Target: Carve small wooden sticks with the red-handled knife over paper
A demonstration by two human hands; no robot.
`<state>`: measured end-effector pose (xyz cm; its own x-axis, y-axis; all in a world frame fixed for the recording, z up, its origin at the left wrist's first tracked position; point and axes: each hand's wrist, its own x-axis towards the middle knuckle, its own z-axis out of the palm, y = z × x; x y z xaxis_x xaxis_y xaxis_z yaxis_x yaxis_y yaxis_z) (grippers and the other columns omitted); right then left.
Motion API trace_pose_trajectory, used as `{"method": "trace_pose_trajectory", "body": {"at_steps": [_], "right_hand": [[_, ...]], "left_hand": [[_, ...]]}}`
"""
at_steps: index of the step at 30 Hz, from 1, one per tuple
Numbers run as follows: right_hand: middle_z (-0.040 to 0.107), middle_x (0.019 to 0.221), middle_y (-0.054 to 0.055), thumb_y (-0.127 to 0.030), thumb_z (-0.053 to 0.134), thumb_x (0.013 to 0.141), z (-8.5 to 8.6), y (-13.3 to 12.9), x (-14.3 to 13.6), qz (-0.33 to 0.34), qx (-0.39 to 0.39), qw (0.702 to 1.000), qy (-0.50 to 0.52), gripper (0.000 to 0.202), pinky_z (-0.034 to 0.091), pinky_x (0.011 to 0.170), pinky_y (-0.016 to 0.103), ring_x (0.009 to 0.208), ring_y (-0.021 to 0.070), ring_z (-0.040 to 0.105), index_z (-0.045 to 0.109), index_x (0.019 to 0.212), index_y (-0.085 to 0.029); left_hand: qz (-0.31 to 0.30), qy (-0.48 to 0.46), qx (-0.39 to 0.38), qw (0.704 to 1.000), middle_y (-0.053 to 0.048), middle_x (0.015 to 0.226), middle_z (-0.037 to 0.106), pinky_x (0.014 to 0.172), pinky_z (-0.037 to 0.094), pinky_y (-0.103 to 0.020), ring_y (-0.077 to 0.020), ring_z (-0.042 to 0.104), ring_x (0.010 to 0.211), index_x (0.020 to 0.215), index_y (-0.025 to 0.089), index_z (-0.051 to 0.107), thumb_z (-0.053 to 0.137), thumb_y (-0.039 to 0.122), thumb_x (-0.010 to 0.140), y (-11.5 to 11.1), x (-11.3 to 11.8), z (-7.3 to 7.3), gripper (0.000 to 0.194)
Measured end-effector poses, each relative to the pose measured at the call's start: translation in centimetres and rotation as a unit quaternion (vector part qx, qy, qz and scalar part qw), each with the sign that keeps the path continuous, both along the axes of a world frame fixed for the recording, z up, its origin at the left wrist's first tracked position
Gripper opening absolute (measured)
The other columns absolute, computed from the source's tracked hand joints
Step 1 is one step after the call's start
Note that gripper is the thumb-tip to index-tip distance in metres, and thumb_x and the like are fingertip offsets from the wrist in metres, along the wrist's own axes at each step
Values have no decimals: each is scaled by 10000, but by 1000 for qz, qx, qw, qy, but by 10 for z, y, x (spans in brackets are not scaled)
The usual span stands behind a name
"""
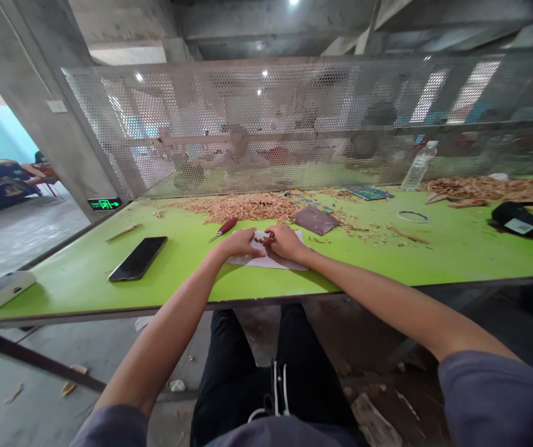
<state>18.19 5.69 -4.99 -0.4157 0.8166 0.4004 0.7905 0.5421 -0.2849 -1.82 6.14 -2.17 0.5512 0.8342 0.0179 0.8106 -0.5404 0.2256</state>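
Both hands rest over a sheet of white paper point(273, 263) on the green table. Between them lies a small, dark brown, knobbly piece point(261, 240), like a short row of beads; its exact kind is too small to tell. My left hand point(241, 243) is beside its left end, thumb and fingers apart. My right hand point(287, 242) curls its fingers at the other end, seemingly gripping it, though the fingertips are partly hidden. Just beyond my left hand lies a red-handled knife or awl point(225, 228). A brown square sheet, perhaps sandpaper point(315, 220), lies beyond my right hand.
Wood shavings point(248, 207) are heaped along the back, before a perforated metal screen point(266, 124). A phone point(138, 259) and a pale box-like object point(3, 290) are left. Rightward are a plastic bottle point(419, 166), a ring point(412, 216) and a black strapped item point(522, 220).
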Motion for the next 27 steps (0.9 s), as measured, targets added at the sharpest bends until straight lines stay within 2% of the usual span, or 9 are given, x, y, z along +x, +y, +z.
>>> {"method": "trace_pose_trajectory", "body": {"at_steps": [2, 5, 11, 16, 20, 24, 27], "right_hand": [[767, 864, 100, -216, 612, 902, 3, -1, 0, -10, -29, 1000, -3, 203, 362, 680, 275, 751, 192, 631, 796, 908, -128], [772, 860, 98, -179, 628, 872, 5, -3, -2, -7, -23, 1000, -8, 173, 365, 694, 269, 777, 196, 643, 795, 859, -137], [778, 996, 125, -137, 639, 823, 7, -8, -5, -56, -26, 998, 9, 248, 385, 721, 259, 873, 215, 661, 783, 1024, -118], [759, 799, 82, -136, 606, 805, 10, -10, -2, 11, -2, 1000, 6, 185, 329, 646, 276, 719, 185, 611, 790, 820, -143], [757, 781, 95, -163, 576, 868, 8, -8, 1, 5, 14, 1000, -11, 235, 320, 657, 281, 695, 178, 589, 799, 805, -127], [759, 797, 99, -168, 596, 862, 6, -9, -1, 10, 23, 1000, -18, 213, 325, 668, 283, 695, 178, 590, 801, 823, -128], [754, 806, 120, -159, 582, 864, 5, -12, -4, -7, 28, 999, -20, 224, 339, 684, 289, 711, 191, 594, 795, 808, -118]], "left_hand": [[-1, 3, 1, 1000, -179, 1304, 675, 908, 474, -359, -359, 645, 1151, 1283, 142, 591, 698, 671, 758, 1, 0, 0, 753], [-5, 0, -1, 1000, -185, 1322, 667, 910, 472, -360, -361, 638, 1165, 1326, 135, 564, 706, 655, 762, 1, 0, 0, 780], [-13, -11, 10, 1000, -135, 1217, 710, 863, 464, -332, -334, 651, 1101, 1241, 168, 610, 716, 651, 759, 1, 0, -1, 691], [-16, -1, 8, 1000, -130, 1177, 714, 814, 460, -325, -314, 663, 1027, 1203, 161, 610, 686, 662, 783, 2, -1, -2, 658], [-18, -3, 10, 1000, -122, 1164, 717, 830, 461, -326, -321, 655, 1055, 1218, 166, 610, 710, 651, 764, 3, -1, -2, 672], [-8, -8, 6, 1000, -132, 1274, 692, 883, 465, -327, -332, 638, 1138, 1281, 180, 587, 741, 638, 740, 3, -1, -2, 725], [-14, -17, 4, 1000, -126, 1201, 713, 844, 467, -329, -328, 649, 1089, 1222, 175, 606, 734, 631, 747, 1, -1, -1, 671]]}}
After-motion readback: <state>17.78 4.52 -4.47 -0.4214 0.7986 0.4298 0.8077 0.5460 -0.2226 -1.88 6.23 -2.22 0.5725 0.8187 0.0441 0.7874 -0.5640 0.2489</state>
